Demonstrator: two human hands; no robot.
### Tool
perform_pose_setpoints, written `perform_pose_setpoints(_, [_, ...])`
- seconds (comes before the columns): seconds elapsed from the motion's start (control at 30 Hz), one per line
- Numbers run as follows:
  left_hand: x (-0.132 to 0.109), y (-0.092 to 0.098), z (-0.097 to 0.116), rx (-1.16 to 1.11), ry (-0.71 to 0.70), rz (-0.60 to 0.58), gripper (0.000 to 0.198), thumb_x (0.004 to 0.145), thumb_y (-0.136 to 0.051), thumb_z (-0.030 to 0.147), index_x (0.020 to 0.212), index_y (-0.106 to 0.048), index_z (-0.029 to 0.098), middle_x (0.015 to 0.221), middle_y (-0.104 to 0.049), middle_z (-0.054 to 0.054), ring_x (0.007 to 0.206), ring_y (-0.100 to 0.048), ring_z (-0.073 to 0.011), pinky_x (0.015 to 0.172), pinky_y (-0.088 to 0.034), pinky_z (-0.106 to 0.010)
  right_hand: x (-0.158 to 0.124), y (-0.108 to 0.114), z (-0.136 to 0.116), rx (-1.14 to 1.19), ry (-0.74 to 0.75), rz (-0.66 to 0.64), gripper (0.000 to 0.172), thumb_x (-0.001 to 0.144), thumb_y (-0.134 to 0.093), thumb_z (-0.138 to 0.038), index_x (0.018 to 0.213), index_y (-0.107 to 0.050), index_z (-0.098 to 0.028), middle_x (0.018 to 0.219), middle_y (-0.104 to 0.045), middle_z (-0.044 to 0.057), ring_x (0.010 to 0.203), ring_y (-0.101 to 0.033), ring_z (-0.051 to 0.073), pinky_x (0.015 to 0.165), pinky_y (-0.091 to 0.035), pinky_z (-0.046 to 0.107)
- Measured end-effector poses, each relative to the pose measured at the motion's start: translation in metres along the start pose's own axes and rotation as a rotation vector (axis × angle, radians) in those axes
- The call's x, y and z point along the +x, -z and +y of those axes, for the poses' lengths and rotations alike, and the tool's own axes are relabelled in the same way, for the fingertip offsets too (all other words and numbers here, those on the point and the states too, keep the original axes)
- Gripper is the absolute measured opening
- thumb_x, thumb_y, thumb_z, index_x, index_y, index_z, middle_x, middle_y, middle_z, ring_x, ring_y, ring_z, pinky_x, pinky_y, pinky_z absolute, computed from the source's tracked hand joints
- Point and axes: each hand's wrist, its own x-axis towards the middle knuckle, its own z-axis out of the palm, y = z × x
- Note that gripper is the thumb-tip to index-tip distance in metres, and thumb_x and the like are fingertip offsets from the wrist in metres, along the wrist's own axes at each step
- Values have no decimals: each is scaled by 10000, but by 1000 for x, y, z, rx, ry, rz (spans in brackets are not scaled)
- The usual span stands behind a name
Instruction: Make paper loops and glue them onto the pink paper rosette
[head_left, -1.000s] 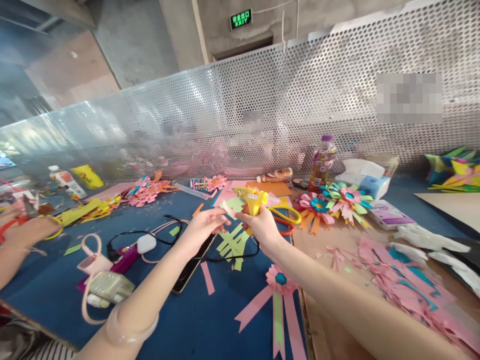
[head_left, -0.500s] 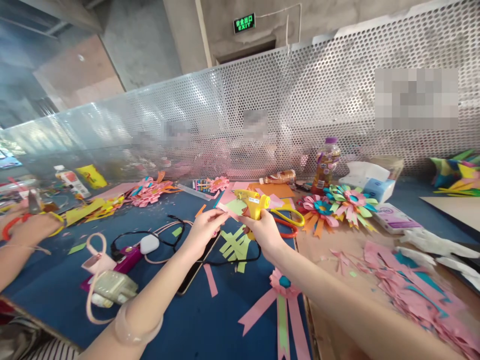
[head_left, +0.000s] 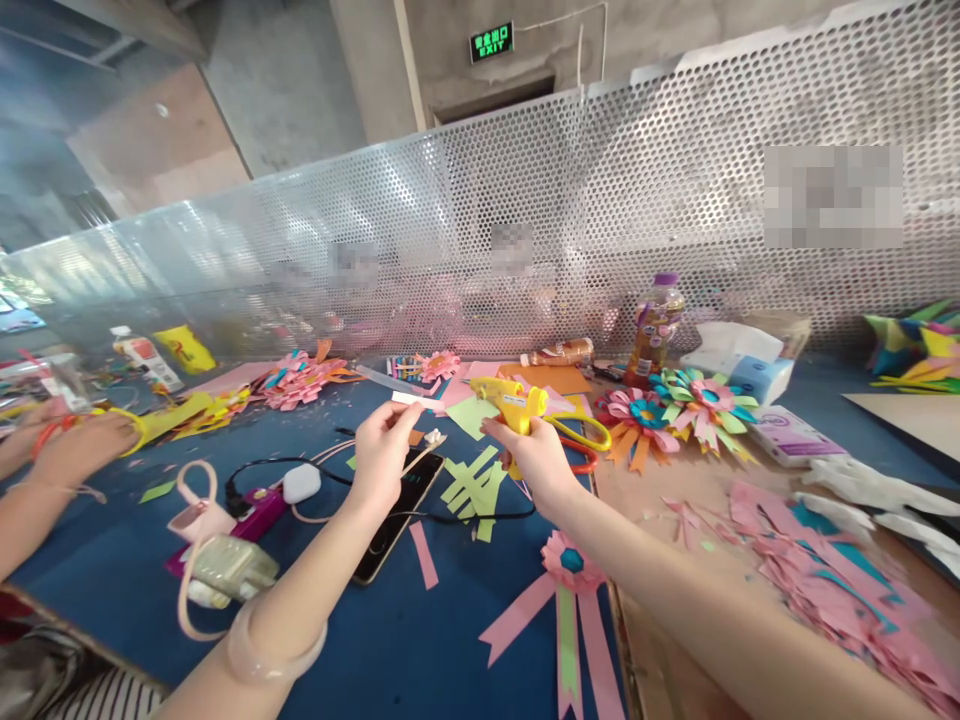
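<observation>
My right hand (head_left: 538,458) is wrapped round a yellow glue gun (head_left: 516,402), its nozzle pointing left. My left hand (head_left: 381,450) pinches a pale pink paper strip (head_left: 414,401) between thumb and fingertips, a short way left of the nozzle and apart from it. Below my left hand lies a black phone (head_left: 409,500), partly covered by my forearm. Green paper strips (head_left: 474,488) are heaped on the blue table between my hands. A pink paper rosette (head_left: 571,562) with a blue centre and long ribbon tails sits nearer me. Orange-and-yellow-handled scissors (head_left: 589,434) lie behind my right hand.
At the left, another person's hands (head_left: 79,450) hold scissors. A purple power strip (head_left: 255,510) with plugs and cables lies left of my forearm. Paper flowers (head_left: 705,400), a drink bottle (head_left: 654,330), tissues (head_left: 750,365) and pink scraps (head_left: 817,590) occupy the right. A perforated metal screen (head_left: 465,200) stands behind.
My left hand has moved slightly left and up, away from the glue gun, with the paper strip turned into clearer view. My right hand and the glue gun have shifted slightly right.
</observation>
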Motion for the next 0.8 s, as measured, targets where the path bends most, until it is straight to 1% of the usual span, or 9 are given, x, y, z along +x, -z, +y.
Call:
perform_pose_setpoints(0.07, [1, 2, 0, -8, -18, 18, 202, 696, -667, 341, 668, -602, 152, 513, -348, 70, 431, -240, -49, 384, -171, -179, -2, -2, -2, -35, 3, -11, 235, 679, -644, -364, 742, -610, -140, 628, -606, 3, 366, -401, 55, 365, -368, 204])
perform_pose_setpoints(0.13, [2, 3, 0, -12, -31, 24, 194, 710, -657, 342, 684, -609, 157, 510, -337, 73, 438, -239, -53, 390, -178, -180, -4, -4, -3, -71, 8, -12, 249, 691, -624, -380, 740, -617, -136, 634, -614, 15, 353, -402, 60, 344, -364, 208])
perform_pose_setpoints(0.4, [-2, 2, 1, -18, -42, 15, 192, 702, -669, 328, 655, -599, 156, 505, -345, 69, 442, -239, -56, 394, -176, -191, -7, -4, -2, -177, 42, -14, 161, 681, -556, -283, 598, -550, -145, 498, -517, -16, 335, -386, 66, 319, -312, 195])
perform_pose_setpoints(0.57, [-1, 3, 1, -22, -48, 8, 187, 708, -666, 335, 679, -613, 158, 502, -335, 68, 442, -243, -58, 397, -179, -193, -9, -5, -2, -207, 75, -11, 109, 665, -536, -244, 614, -548, -149, 504, -503, -28, 369, -397, 65, 353, -321, 191])
perform_pose_setpoints(0.8, [-1, 4, 1, -28, -48, 7, 185, 710, -666, 340, 698, -624, 160, 504, -339, 69, 443, -242, -60, 399, -178, -196, -7, -5, 0, -219, 99, 4, 106, 660, -523, -242, 590, -513, -162, 495, -467, -42, 395, -390, 72, 371, -318, 199])
